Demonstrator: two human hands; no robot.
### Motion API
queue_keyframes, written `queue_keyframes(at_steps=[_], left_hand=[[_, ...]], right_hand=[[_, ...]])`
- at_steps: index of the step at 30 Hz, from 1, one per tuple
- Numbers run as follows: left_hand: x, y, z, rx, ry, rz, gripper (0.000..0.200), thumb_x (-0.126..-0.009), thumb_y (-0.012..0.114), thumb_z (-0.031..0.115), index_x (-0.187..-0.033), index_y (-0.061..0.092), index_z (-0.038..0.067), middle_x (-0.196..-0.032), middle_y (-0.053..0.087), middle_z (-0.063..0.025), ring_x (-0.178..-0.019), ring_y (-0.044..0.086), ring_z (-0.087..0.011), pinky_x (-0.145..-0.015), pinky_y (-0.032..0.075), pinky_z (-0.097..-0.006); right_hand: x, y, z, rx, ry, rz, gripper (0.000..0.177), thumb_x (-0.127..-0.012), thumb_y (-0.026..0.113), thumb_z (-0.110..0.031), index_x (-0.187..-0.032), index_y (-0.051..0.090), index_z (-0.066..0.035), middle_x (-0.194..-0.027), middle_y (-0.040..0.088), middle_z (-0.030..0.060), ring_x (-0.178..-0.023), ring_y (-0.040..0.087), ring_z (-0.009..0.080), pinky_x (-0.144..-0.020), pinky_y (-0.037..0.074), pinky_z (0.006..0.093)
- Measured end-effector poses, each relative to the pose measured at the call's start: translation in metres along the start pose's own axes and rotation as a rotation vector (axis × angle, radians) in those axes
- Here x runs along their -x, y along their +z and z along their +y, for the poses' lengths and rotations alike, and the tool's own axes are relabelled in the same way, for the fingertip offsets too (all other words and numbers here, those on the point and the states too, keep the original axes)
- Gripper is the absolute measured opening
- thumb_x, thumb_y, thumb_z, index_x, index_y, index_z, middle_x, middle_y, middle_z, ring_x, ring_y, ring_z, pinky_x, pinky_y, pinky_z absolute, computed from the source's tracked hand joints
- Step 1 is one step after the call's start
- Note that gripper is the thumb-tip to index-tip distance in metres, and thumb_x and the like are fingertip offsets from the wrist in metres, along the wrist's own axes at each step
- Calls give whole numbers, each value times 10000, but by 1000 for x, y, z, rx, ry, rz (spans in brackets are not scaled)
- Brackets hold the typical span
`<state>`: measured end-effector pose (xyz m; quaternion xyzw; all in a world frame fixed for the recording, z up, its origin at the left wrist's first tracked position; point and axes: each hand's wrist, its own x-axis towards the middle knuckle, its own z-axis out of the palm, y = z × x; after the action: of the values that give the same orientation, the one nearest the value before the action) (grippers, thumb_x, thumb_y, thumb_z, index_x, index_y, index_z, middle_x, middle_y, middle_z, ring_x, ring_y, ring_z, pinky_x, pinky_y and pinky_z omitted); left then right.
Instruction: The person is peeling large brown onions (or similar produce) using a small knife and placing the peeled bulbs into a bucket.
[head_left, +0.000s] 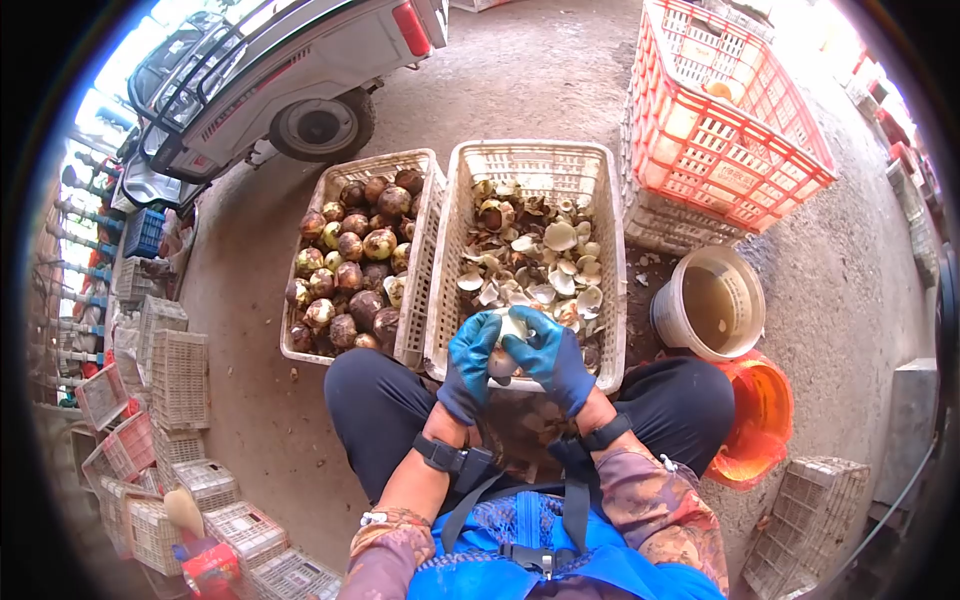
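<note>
My left hand (473, 358) and my right hand (548, 352), both in blue gloves, are closed around a pale, smooth round piece of produce (503, 362). It is held between them over the near end of a white plastic crate (617, 270), its sides partly hidden by my fingers. Inside that crate lie many curved white-and-brown peelings (560, 237), some cupped like shells. Left of it, a second white crate (428, 200) is filled with whole round brown-and-green produce (347, 275).
A red crate (735, 140) tops a stack at the upper right. Below it stand a white bucket (757, 300) with murky liquid and an orange bucket (775, 420). A parked vehicle (310, 90) is at the upper left. Several crates (180, 380) line the left side.
</note>
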<state>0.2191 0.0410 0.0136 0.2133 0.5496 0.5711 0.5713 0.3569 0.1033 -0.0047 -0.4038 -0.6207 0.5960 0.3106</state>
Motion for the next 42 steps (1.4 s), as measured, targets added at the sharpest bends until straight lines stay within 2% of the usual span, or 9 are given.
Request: queue_keyframes(at_steps=[8, 15, 21, 28, 31, 33, 34, 38, 42], left_hand=[[-6, -11, 2, -44, -74, -70, 357, -919, 627, 285, -1183, 613, 45, -950, 645, -30, -755, 665, -144, -503, 533, -255], [-15, -24, -21, -458, 417, -114, 289, -975, 571, 247, -1161, 617, 30, -997, 664, -61, -863, 657, -147, -730, 551, -267], [-10, -12, -10, 45, 22, -73, 272, -973, 579, 233, -1169, 622, 49, -1041, 662, -27, -902, 639, -110, -696, 543, -229], [-20, -24, -33, -84, 153, -104, 240, -971, 569, 191, -1145, 630, 38, -1042, 658, -49, -927, 631, -142, -773, 523, -264], [-23, -25, -38, 51, 189, -72, 221, -965, 551, 154, -1130, 646, 41, -1071, 656, -86, -972, 652, -207, -868, 523, -299], [-26, -24, -41, 173, 210, -9, 196, -950, 575, 203, -1086, 639, 76, -951, 662, -78, -861, 669, -221, -784, 559, -330], [-21, -20, -28, 578, -103, -9, 187, -943, 585, 224, -1060, 634, 87, -911, 662, -70, -816, 672, -219, -745, 572, -345], [-24, -19, -33, 462, -210, 6, 218, -936, 578, 326, -1020, 616, 128, -827, 663, -77, -688, 694, -233, -471, 569, -336], [-15, -4, -30, 395, -158, -1, 320, -930, 584, 397, -1133, 626, 153, -846, 680, -88, -680, 701, -232, -404, 538, -315]], right_hand=[[-3, -3, 16, 102, -96, -52, 394, -899, 629, -283, -1195, 630, -23, -897, 714, 137, -728, 677, 157, -642, 533, 313], [-5, 6, 29, -546, 188, -74, 356, -941, 599, -337, -1086, 660, -18, -839, 669, 13, -668, 589, 79, -573, 483, 247], [-11, 0, 33, -568, 263, -38, 340, -953, 593, -337, -1008, 671, -11, -811, 662, 9, -640, 586, 75, -551, 486, 240], [-11, 9, 50, -204, -24, -50, 343, -892, 707, -327, -1011, 691, -5, -857, 697, 39, -721, 624, 88, -629, 524, 259], [-14, 0, 46, -512, 183, -34, 280, -889, 715, -257, -1030, 696, -16, -886, 698, 21, -764, 609, 71, -684, 518, 250], [-6, -9, 10, -394, 164, 36, 256, -890, 716, -212, -1052, 698, -15, -897, 700, 18, -786, 608, 68, -701, 514, 247], [-4, -12, -4, -191, 125, 74, 245, -895, 709, -192, -1061, 696, -11, -917, 701, 9, -795, 614, 73, -701, 515, 248], [1, -41, -96, -342, 189, -100, 262, -885, 717, -226, -1013, 693, 1, -863, 700, 21, -740, 604, 54, -637, 491, 225], [-52, -109, -169, -593, -399, 112, 272, -981, 512, -210, -1077, 637, 12, -971, 682, 92, -627, 636, 122, -564, 547, 282]])
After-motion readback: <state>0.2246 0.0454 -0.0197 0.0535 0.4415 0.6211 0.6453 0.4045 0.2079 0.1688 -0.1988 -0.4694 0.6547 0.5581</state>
